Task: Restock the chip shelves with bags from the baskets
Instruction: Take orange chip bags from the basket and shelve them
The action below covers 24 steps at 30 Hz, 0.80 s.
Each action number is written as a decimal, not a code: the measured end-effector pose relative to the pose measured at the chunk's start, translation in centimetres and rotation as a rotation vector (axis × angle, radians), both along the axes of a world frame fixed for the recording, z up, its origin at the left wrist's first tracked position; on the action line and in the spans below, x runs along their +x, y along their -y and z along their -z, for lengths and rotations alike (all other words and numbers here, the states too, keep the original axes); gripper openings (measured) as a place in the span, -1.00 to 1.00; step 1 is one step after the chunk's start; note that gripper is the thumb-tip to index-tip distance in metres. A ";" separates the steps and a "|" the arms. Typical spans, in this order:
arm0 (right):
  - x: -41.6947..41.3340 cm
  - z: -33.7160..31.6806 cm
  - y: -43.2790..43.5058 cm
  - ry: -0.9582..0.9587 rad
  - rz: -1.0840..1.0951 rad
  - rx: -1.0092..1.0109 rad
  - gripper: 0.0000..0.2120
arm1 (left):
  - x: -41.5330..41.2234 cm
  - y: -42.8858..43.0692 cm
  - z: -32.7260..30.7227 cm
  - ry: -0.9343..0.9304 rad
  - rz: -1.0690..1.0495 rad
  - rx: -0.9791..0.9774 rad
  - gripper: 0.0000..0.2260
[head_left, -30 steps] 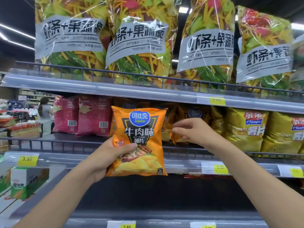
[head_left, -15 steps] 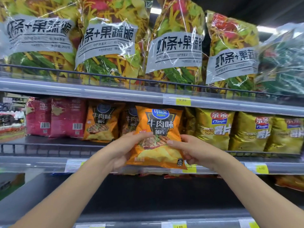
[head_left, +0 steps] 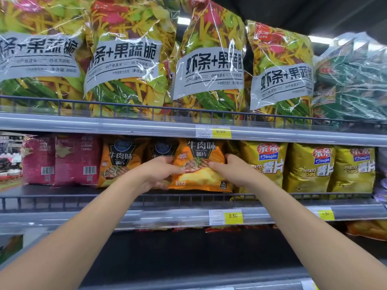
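Both hands seating one chip bag on the middle shelf.

The left hand (head_left: 156, 173) and right hand (head_left: 231, 171) are each gripping a side of the glossy orange beef-flavour chip bag (head_left: 200, 166), apparently steadying it upright while sliding it in over the dark wire front rail (head_left: 83, 198), between the matching orange bags (head_left: 121, 162) and the yellow potato-chip bags (head_left: 270, 162), likely so its label is facing outward.
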State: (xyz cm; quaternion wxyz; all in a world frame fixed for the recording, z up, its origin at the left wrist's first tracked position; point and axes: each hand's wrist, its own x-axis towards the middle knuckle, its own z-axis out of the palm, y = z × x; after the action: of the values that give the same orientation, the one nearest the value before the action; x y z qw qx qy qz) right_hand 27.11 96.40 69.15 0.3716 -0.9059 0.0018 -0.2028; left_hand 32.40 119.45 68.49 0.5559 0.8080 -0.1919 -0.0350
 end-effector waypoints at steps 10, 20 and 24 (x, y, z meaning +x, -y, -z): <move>2.1 2.2 -0.9 -0.051 0.120 -0.129 -0.69 | 2.0 1.3 1.6 0.074 -0.137 0.136 -0.48; 1.9 2.6 -0.6 -0.004 0.172 -0.153 -0.71 | 3.0 2.5 1.6 0.109 -0.179 0.205 -0.36; 1.6 2.7 -0.6 -0.025 0.192 -0.169 -0.64 | 3.8 3.4 1.7 0.078 -0.158 0.146 -0.35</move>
State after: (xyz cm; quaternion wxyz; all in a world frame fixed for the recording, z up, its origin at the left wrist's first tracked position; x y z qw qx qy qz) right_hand 28.75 96.97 66.42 0.2728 -0.9321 0.0762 -0.2256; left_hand 36.18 116.02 66.78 0.4886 0.8598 -0.1461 0.0265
